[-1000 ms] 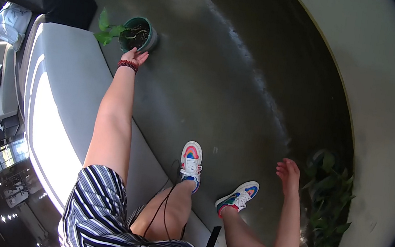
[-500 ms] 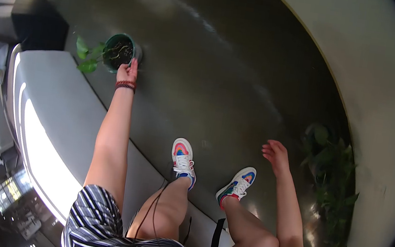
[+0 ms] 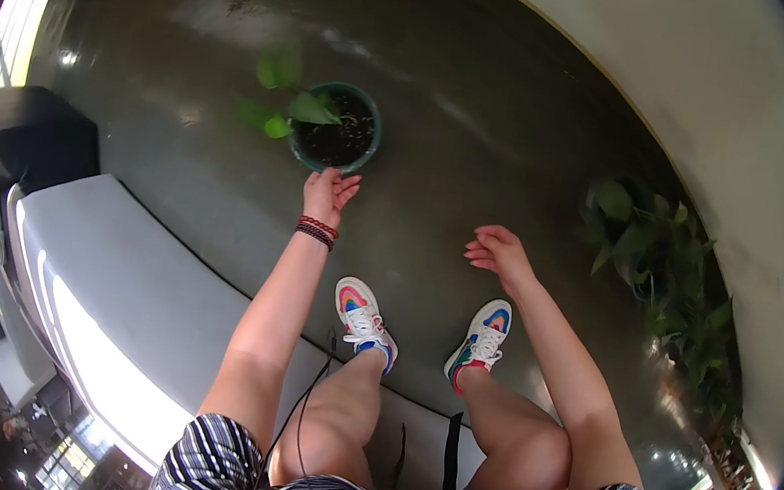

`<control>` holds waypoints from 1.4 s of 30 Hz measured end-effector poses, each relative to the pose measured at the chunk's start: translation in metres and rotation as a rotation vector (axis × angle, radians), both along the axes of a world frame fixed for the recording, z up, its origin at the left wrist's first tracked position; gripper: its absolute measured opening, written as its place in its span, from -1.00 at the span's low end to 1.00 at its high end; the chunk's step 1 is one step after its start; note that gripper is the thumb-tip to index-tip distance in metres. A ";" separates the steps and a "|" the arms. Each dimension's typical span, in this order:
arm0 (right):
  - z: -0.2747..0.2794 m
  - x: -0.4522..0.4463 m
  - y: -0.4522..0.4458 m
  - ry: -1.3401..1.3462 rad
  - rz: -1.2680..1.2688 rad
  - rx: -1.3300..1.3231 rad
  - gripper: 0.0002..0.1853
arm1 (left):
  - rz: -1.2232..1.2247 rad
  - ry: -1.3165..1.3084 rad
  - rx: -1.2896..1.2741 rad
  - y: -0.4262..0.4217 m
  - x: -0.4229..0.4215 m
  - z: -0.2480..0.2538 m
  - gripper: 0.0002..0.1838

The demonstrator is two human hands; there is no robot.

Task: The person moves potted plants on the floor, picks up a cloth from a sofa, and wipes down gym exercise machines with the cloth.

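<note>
A green round pot (image 3: pixel 375 132) holds dark soil and a plant with a few broad green leaves (image 3: pixel 314 109) leaning out to the left. My left hand (image 3: pixel 327 194), with dark red bead bracelets at the wrist, grips the pot's near rim; the thumb side is partly hidden and the other fingers show below the rim. My right hand (image 3: pixel 496 253) is in the air to the right of the pot, apart from it, with fingers loosely bent and nothing in them.
A long grey bench (image 3: pixel 139 260) curves along the left. Leafy plants (image 3: pixel 652 251) stand by the pale wall (image 3: pixel 727 142) at the right. My shoes (image 3: pixel 366 322) rest on the dark floor (image 3: pixel 420 189). A black seat (image 3: pixel 16 137) is at far left.
The view has turned left. The pot and my left hand have come from the left side toward the middle, nearer my right hand. My right hand has moved up and inward.
</note>
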State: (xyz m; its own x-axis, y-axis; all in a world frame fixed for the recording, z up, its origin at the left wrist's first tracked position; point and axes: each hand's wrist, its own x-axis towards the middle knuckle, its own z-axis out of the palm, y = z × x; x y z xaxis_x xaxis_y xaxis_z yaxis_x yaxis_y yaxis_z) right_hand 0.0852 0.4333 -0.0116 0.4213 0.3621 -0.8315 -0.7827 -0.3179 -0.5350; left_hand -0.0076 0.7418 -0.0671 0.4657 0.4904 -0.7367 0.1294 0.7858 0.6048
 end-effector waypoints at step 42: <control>-0.047 0.117 0.000 -0.180 -0.981 0.181 -0.75 | -0.311 -0.197 -0.374 -0.053 -0.012 0.066 -0.75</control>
State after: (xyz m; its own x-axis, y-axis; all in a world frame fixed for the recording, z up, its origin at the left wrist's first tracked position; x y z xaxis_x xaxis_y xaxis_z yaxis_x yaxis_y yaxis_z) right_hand 0.2022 0.4337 -0.0588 0.7141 -0.0974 -0.6933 -0.5577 0.5194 -0.6474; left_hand -0.0196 0.6888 -0.0015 0.6951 0.0272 -0.7184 0.3029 0.8952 0.3269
